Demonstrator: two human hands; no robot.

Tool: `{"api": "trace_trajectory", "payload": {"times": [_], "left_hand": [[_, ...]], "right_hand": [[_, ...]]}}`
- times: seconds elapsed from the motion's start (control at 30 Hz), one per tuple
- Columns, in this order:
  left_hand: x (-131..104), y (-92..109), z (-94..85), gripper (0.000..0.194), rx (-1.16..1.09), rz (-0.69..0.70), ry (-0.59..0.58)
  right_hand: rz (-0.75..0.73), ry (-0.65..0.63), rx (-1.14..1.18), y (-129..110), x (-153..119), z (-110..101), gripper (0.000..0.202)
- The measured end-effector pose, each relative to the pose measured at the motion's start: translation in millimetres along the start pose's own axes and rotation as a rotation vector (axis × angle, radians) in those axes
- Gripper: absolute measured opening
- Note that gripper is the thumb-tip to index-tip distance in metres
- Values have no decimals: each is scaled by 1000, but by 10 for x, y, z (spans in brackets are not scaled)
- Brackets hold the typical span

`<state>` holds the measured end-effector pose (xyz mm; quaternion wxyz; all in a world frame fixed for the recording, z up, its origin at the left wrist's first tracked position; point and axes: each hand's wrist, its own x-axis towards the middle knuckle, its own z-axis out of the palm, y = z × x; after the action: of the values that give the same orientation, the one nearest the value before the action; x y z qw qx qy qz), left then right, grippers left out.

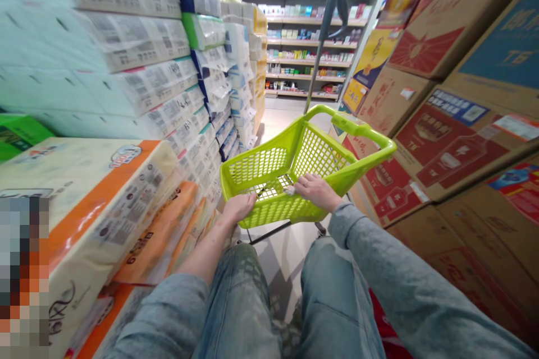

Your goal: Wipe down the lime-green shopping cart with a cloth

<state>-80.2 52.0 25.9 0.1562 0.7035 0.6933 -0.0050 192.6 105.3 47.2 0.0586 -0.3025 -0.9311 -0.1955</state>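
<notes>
A lime-green plastic shopping cart (284, 210) with mesh walls stands in front of my knees, turned sideways. My left hand (241, 206) is closed over its near rim toward the left corner. Farther right along the same rim, my right hand (315, 189) grips with its fingers bent over into the basket. A small whitish bit shows by the right fingertips, too unclear to name. The cart's looped handle (370, 137) rises at the right. Through the mesh I see the floor, and dark frame bars and a wheel show underneath.
Stacked tissue packs (147, 39) wall the aisle on the left, with orange-banded packs (105, 179) close beside my arm. Printed cardboard boxes (446, 140) are piled along the right. Ahead are a slanted grey pole (322, 39) and stocked shelves (311, 42).
</notes>
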Motion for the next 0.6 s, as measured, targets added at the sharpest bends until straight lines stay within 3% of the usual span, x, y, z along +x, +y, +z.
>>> {"api": "trace_trajectory", "payload": {"times": [0.17,0.3,0.4,0.6], "left_hand": [[30,38,15,67,20,-3,-11],[59,94,27,66,57,-9,-14],[71,135,26,66,59,-16,-6],[70,179,10,63,74,-37,-12]], "right_hand": [[77,-39,-127,662,-370,-130,19],[153,-29,-179,803,-415,-106,23],[194,5,-112,583,-301,-23,28],[254,130,87,-347,156,174,31]]}}
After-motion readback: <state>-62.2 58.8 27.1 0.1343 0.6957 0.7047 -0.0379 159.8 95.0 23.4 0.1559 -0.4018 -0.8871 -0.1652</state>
